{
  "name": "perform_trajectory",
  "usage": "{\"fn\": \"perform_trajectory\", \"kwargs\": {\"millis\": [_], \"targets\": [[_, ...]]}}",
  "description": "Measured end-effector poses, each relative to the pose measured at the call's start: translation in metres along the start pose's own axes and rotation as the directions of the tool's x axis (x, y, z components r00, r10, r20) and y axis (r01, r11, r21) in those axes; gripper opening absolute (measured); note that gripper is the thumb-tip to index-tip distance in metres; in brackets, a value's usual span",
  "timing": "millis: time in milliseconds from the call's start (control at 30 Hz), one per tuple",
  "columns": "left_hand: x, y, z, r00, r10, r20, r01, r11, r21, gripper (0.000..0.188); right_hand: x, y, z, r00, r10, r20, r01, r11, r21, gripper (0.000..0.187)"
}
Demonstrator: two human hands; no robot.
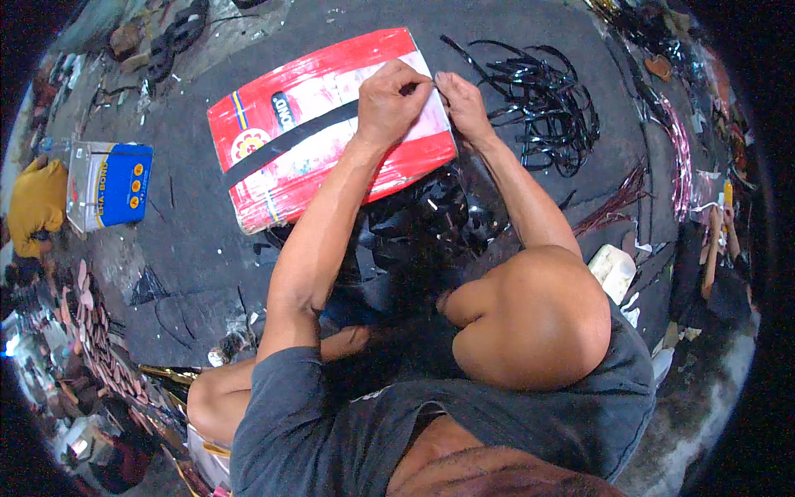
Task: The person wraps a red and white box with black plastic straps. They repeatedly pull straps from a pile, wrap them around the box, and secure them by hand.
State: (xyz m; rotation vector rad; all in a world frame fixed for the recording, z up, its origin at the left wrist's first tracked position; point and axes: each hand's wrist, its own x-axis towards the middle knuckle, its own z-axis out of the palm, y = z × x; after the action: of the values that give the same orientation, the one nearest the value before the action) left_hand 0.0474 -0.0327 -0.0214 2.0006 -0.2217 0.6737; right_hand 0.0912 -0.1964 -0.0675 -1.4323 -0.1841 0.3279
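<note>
In front of me lies a red and white box [379, 176], tilted in the view. A flat black strip [286, 147] runs lengthwise across its top and passes under my left hand [387, 103]. That hand is closed on the strip near the box's right end, with thumb and forefinger pinched. Just beside it, at the box's right edge, my right hand [464, 108] has its fingers pressed together. Its fingertips almost meet the left ones; what they pinch is too small to make out.
A tangle of shiny black strips [551, 108] lies right of the box. Crumpled black sheeting [406, 224] spreads between the box and my legs. A blue and white container [120, 184] stands at left, beside many flat pinkish pieces [95, 331]. Another person's hands [719, 240] show at far right.
</note>
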Motion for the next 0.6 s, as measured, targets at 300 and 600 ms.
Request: {"fn": "perform_trajectory", "kwargs": {"millis": [300,600], "targets": [[0.002,-0.002,0.002,0.997,0.068,-0.024,-0.068,0.998,-0.003,0.006,0.032,-0.062,0.010,0.997,-0.058,-0.057,0.019,0.846,-0.534,0.054],[0.005,-0.004,-0.007,0.998,-0.004,0.062,0.006,0.999,-0.040,0.008,0.049,-0.020,0.002,0.960,-0.243,-0.143,0.063,0.678,-0.732,0.036]]}}
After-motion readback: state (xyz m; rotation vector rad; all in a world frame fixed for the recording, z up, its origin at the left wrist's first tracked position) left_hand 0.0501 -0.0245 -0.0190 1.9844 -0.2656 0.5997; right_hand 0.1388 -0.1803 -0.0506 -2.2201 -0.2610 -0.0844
